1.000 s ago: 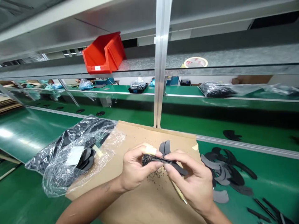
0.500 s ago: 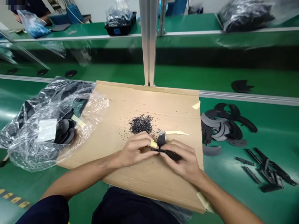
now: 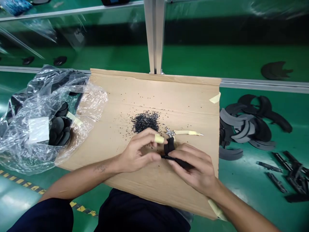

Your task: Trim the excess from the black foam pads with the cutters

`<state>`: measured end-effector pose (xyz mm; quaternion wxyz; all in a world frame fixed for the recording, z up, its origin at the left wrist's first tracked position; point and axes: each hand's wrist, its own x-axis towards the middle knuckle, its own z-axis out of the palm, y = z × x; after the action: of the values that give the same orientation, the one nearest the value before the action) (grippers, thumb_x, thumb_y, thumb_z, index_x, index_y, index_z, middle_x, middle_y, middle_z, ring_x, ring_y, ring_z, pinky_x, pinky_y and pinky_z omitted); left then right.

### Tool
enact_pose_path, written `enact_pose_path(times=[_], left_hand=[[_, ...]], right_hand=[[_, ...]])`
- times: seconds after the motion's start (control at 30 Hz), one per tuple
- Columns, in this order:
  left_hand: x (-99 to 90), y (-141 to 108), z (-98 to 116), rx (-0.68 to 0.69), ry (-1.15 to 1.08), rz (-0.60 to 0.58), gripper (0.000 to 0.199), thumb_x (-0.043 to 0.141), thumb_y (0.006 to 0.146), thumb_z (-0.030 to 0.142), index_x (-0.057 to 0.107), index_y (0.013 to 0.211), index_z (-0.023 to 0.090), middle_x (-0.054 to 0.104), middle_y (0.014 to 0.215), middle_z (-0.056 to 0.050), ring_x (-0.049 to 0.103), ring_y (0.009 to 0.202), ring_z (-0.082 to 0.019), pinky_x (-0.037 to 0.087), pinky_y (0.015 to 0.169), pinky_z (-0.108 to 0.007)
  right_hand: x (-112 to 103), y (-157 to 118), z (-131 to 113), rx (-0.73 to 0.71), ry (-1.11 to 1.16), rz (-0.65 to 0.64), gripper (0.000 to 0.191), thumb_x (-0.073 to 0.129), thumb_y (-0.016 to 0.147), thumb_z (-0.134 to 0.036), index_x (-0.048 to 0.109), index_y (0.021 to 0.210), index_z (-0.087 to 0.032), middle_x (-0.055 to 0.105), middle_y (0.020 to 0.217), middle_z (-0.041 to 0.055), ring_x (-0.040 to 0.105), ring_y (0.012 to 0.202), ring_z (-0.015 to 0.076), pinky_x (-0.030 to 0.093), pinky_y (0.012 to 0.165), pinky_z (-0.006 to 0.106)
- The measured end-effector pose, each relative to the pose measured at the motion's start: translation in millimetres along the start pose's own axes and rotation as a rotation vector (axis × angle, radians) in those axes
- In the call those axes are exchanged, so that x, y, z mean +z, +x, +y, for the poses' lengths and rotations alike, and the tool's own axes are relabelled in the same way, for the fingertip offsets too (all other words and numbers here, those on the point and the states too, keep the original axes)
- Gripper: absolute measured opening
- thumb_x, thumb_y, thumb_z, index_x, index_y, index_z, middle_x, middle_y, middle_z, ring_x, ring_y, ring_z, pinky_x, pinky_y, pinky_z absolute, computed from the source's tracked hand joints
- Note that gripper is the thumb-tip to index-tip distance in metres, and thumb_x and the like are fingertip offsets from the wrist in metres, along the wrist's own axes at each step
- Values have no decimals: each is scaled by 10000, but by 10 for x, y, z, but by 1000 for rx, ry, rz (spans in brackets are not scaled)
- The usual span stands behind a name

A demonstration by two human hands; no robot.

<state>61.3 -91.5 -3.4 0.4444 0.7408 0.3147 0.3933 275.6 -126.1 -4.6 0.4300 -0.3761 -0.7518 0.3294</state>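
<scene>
The person's right hand (image 3: 194, 167) is grasping a black foam piece (image 3: 180, 162), with the fingers curled over it and the thumb pressing from below. A second curved black foam piece (image 3: 169, 145) is standing up just behind that grip, and it is touching the right hand's fingers. The left hand (image 3: 138, 152) is hovering beside them with its fingers half curled. A strip of pale tape is wrapping its index finger (image 3: 159, 139), and its thumb is reaching toward the end of the held piece, but the view cannot show whether it is gripping anything.

Both hands are working over a cardboard sheet (image 3: 185, 96), which is lying on a green conveyor bench (image 3: 241, 61) and is fixed at one corner by masking tape (image 3: 215, 97). A heap of black crumbs (image 3: 145, 122) is lying on the sheet, with more scattered around it. Small snips (image 3: 170, 132) with tape-wrapped handles are lying just above the right hand.

To the left, a clear plastic bag (image 3: 36, 106) is holding black foam discs (image 3: 60, 130). To the right, grey and black curved foam pieces (image 3: 246, 125) are lying heaped on the bench, near a cluster of black strips (image 3: 294, 177). An aluminium post (image 3: 154, 35) is rising behind the sheet.
</scene>
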Motion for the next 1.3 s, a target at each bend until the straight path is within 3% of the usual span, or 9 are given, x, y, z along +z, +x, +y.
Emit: enact_pose_path(times=[0.13, 0.27, 0.43, 0.53, 0.67, 0.87, 0.97, 1.13, 1.3], left_hand=[[27, 6, 20, -268, -199, -8, 374, 531, 1020, 467, 621, 1236, 175, 619, 904, -50, 594, 760, -123, 514, 669, -216], [35, -18, 63, -318, -277, -10, 361, 750, 896, 360, 612, 1172, 172, 625, 937, -39, 597, 744, -101, 501, 647, -188], [63, -23, 77, -463, -440, -73, 261, 742, 894, 263, 606, 1081, 143, 634, 855, -22, 617, 695, -93, 517, 665, -204], [50, -8, 66, -465, -463, -58, 223, 675, 943, 269, 606, 1109, 136, 627, 861, -25, 619, 718, -99, 520, 714, -232], [6, -1, 55, -434, -410, -74, 205, 572, 1006, 292, 610, 1134, 137, 605, 857, -24, 606, 793, -114, 502, 779, -258], [23, -15, 25, -469, -601, -208, 211, 492, 1042, 352, 496, 1116, 154, 620, 936, -54, 592, 720, -111, 491, 661, -248], [16, -10, 53, -466, -539, -219, 229, 458, 1047, 336, 516, 1181, 160, 580, 916, -35, 519, 723, -110, 463, 681, -254], [-29, 29, 167, -451, -330, -315, 278, 386, 1065, 330, 618, 1111, 184, 563, 873, -30, 525, 807, -156, 475, 787, -303], [-18, 27, 183, -357, -167, -385, 258, 365, 1076, 317, 574, 1039, 172, 621, 984, -62, 579, 912, -179, 474, 855, -314]], right_hand=[[10, 6, -8, 8, 15, -25, 156, 668, 916, -136, 690, 1049, -213, 687, 805, 49, 644, 696, 180, 550, 630, 320], [11, 14, 11, -15, -40, 25, 152, 660, 912, -110, 662, 1040, -192, 670, 803, 55, 641, 699, 181, 547, 616, 320], [32, -6, 8, -26, -115, 71, 302, 638, 922, -110, 620, 1207, -208, 682, 855, 48, 658, 720, 172, 562, 645, 303], [15, -9, -13, 117, -134, 156, 414, 622, 939, -144, 549, 1340, -217, 687, 918, 51, 669, 751, 169, 576, 683, 293], [-32, 9, -18, 222, -28, 188, 107, 626, 938, -170, 592, 1023, -226, 667, 937, 52, 663, 812, 183, 567, 725, 307], [-28, -19, -46, 273, 270, 98, 153, 459, 1019, -208, 366, 906, -254, 610, 982, 48, 605, 787, 161, 516, 695, 308], [-68, -61, -99, 298, 148, 83, 109, 533, 992, -254, 455, 1067, -263, 538, 932, 24, 532, 802, 169, 485, 716, 295], [-201, -85, -173, 389, 231, -86, 490, 442, 1027, -497, 447, 1476, -300, 563, 1144, 76, 574, 1004, 229, 500, 903, 352], [-214, 17, -192, 515, 313, -11, 259, 597, 983, -414, 669, 1186, -270, 657, 1004, 56, 643, 870, 204, 541, 768, 303]])
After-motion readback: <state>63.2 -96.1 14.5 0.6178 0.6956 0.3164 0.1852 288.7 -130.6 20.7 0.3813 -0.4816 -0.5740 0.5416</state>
